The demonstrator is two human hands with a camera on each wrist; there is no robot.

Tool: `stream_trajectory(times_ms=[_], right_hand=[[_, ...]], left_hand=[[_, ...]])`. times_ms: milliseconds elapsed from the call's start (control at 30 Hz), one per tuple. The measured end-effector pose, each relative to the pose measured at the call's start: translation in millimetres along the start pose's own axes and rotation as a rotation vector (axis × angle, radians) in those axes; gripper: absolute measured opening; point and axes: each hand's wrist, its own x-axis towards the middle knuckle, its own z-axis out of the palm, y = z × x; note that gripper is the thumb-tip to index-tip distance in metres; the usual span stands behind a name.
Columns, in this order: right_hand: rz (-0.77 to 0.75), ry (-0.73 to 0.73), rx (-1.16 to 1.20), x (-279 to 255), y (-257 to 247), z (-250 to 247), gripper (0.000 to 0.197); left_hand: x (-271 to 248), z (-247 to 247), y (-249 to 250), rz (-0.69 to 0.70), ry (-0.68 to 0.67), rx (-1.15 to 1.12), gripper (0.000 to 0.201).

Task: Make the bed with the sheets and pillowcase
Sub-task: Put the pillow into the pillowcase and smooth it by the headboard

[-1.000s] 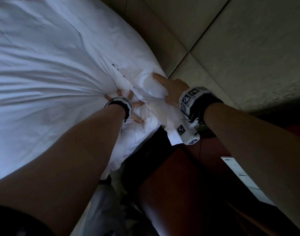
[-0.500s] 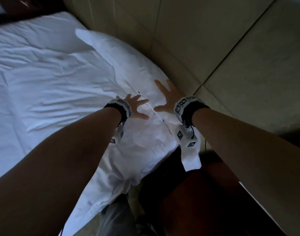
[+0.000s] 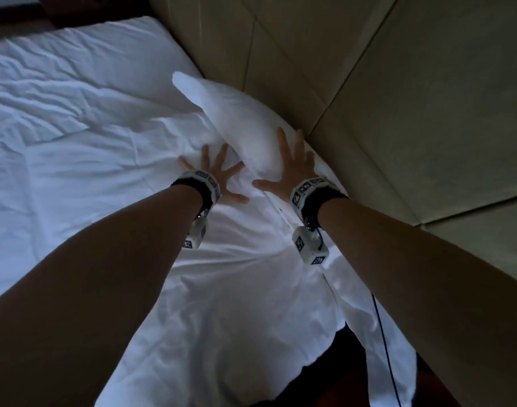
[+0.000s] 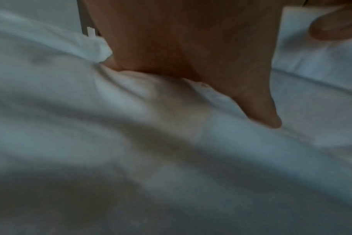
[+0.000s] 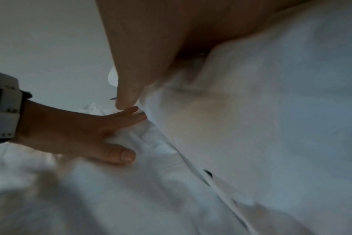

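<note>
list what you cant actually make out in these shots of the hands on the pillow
- Head view: the open end of the pillow runs under both forearms, so whether the pillowcase is fully on cannot be told.
- Left wrist view: the left hand is cut off by the top edge and motion-blurred; its fingertips are unseen.
- Right wrist view: the right hand fills the top edge; the small dark mark on the fabric is too blurred to identify.

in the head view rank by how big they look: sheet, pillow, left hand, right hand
1. sheet, largest by far
2. pillow
3. right hand and left hand: nearly alike; the right looks slightly bigger, but too close to rank.
</note>
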Motion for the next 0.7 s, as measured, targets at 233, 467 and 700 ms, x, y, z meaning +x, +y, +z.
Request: stream_trajectory(times_ms=[233, 467, 700], right_hand=[[0.056, 0.111, -0.239, 63.0, -5.6, 33.5, 0.082], [-0.117, 0.126, -0.06, 70.7, 8.0, 20.1, 0.049], [-0.304, 0.364, -0.004, 17.3, 22.6, 11.9, 0.05]], left_hand=[[63.0, 43.4, -18.1, 0.012, -0.045, -0.077, 0.113], [77.8, 59.1, -8.8, 0.022, -0.048, -0.037, 0.109], [52.7, 54.4, 5.5, 0.017, -0.033, 0.009, 0.11]])
